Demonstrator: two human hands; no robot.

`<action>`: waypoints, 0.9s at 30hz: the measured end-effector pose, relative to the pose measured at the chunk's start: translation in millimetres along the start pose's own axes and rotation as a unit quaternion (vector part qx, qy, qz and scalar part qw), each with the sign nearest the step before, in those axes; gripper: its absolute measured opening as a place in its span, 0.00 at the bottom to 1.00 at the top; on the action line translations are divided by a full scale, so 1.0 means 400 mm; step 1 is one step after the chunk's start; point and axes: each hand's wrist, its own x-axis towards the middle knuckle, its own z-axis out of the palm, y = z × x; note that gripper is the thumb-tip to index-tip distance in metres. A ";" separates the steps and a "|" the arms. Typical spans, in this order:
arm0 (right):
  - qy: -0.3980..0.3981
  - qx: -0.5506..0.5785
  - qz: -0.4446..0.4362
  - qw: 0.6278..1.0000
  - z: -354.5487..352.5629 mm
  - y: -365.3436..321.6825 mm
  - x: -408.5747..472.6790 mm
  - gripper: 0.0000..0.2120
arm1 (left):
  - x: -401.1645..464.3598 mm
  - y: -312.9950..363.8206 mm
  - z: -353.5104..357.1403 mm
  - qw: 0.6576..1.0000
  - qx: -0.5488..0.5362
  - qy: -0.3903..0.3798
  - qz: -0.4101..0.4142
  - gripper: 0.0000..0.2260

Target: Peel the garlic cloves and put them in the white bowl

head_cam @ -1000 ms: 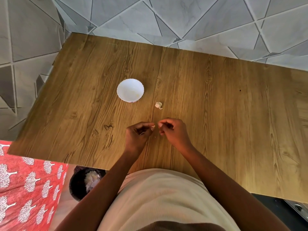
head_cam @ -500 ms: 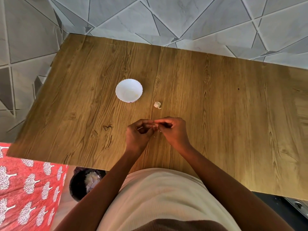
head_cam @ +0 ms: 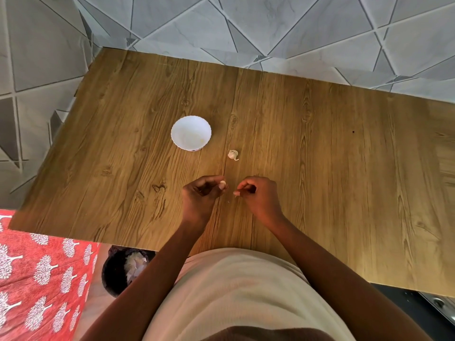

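Observation:
My left hand (head_cam: 200, 193) pinches a pale garlic clove (head_cam: 222, 185) at its fingertips, just above the wooden table. A short gap to the right, my right hand (head_cam: 257, 193) has curled fingers and pinches a small scrap of garlic skin (head_cam: 236, 193). The white bowl (head_cam: 191, 132) stands on the table beyond my left hand; its inside looks pale and I cannot tell what lies in it. An unpeeled piece of garlic (head_cam: 233, 154) lies on the table between the bowl and my hands.
The wooden table (head_cam: 320, 156) stands against a grey tiled wall. Below its near edge on the left is a dark bin (head_cam: 118, 271) with garlic skins in it, beside a red patterned cloth (head_cam: 37, 279).
My hands met over the clove half a second ago and have now drawn apart. The clove stays in my left hand, a bit of skin in my right.

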 end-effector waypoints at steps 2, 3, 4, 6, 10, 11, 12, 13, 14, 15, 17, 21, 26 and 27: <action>-0.001 0.001 -0.019 1.000 0.000 -0.005 0.002 0.06 | 0.001 -0.002 0.001 1.000 0.002 0.000 -0.001 0.08; 0.003 0.009 -0.022 1.000 0.000 -0.008 0.003 0.07 | 0.001 -0.002 0.001 1.000 0.005 0.000 0.001 0.08; 0.006 0.025 -0.022 0.999 0.000 -0.012 0.002 0.07 | 0.000 -0.002 0.002 1.000 0.010 0.000 0.002 0.08; 0.008 0.055 -0.021 0.998 0.001 -0.020 0.000 0.08 | 0.001 -0.002 0.002 1.000 0.019 0.002 0.007 0.07; 0.005 0.114 -0.014 0.993 0.002 -0.032 0.001 0.08 | 0.005 -0.005 0.002 0.999 0.037 -0.003 0.021 0.08; 0.001 0.126 -0.011 0.992 0.003 -0.034 0.002 0.08 | 0.005 -0.004 0.003 0.999 0.039 -0.008 0.023 0.08; -0.001 0.134 -0.008 0.991 0.005 -0.035 0.003 0.07 | 0.004 -0.004 0.004 0.999 0.042 -0.011 0.025 0.08; -0.001 0.141 -0.004 0.990 0.006 -0.036 0.003 0.07 | 0.004 -0.004 0.005 0.999 0.045 -0.012 0.027 0.09; 0.000 0.149 0.000 0.989 0.007 -0.036 0.004 0.07 | 0.004 -0.003 0.006 0.998 0.050 -0.013 0.032 0.09; 0.001 0.157 0.003 0.988 0.007 -0.036 0.004 0.07 | 0.004 -0.003 0.007 0.998 0.055 -0.014 0.041 0.09; 0.003 0.172 0.006 0.985 0.005 -0.035 0.005 0.07 | 0.005 -0.002 0.007 0.995 0.071 -0.018 0.064 0.09; -0.001 0.186 0.010 0.982 0.002 -0.030 0.006 0.06 | 0.003 0.001 0.009 0.985 0.130 -0.009 0.112 0.09; -0.020 0.180 0.023 0.983 0.000 -0.027 0.010 0.06 | -0.006 0.008 0.016 0.984 0.147 0.015 0.101 0.10; -0.023 0.178 0.020 0.983 -0.001 -0.027 0.010 0.06 | -0.005 0.010 0.015 0.984 0.148 0.015 0.102 0.10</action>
